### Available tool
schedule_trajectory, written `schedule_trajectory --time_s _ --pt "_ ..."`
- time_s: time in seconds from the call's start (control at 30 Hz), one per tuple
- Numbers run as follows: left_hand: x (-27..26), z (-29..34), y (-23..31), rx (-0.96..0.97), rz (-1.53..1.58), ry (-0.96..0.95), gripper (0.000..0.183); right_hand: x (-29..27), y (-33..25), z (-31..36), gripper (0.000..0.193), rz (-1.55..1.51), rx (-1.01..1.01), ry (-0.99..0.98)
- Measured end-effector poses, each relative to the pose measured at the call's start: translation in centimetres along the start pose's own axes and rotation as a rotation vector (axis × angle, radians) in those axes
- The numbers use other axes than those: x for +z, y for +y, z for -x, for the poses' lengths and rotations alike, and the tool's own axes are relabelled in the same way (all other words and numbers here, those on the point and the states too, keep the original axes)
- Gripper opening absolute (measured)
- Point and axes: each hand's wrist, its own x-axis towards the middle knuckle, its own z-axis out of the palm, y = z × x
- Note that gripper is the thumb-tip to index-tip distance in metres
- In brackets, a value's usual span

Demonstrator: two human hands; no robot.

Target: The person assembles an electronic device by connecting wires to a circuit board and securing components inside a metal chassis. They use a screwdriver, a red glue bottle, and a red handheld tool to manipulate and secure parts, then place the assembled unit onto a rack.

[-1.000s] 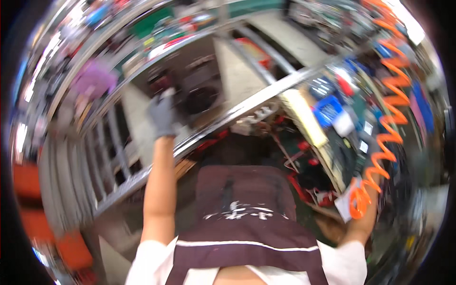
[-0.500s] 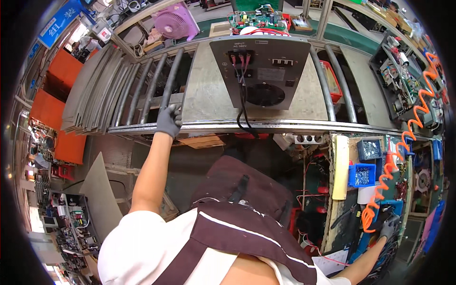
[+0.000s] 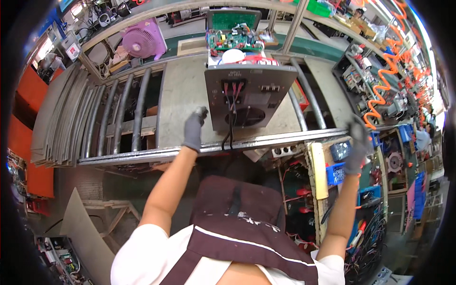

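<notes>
Roller-conveyor counter [image 3: 180,109] carries a grey metal power unit [image 3: 250,97], likely heavy, rigid, best gripped by its side edges. Gloved left hand [image 3: 194,129] rests beside it, fingers curled loosely, holding nothing; right hand [image 3: 357,145] raised, fingers' state unclear.

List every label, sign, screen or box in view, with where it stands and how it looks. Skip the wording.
Grey panel: on the conveyor, just right of the gloved left hand; rectangular, small pale lettering along its top edge.
Small sign: upper left, behind the rollers; white card with a red patch.
Blue sign: far upper left; tilted blue strip.
Blue bin: lower right, below the gloved right hand; open plastic box.
</notes>
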Motion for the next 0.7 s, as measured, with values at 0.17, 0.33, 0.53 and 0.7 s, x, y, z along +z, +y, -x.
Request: schedule_trajectory --time_s 0.17,0.33,0.53,0.7 --pt "3.0 2.6 -2.2 0.199 -0.060 0.075 0.053 16.0 3.7 -4.7 0.047 -0.323 0.124 -0.226" --pt "-0.5 -1.4 0.1 -0.053 -0.049 0.085 0.055 22.3 3.4 -3.7 0.035 -0.303 0.188 0.211" --pt "1.1 -18.3 3.8 -0.062 0.086 0.153 0.044 22.5 3.0 -3.7 0.022 -0.367 0.197 0.218" --pt "4.7 -31.8 5.8 -0.267 0.173 0.121 0.046 23.0 3.4 -4.7 0.032 -0.132 -0.013 0.165"
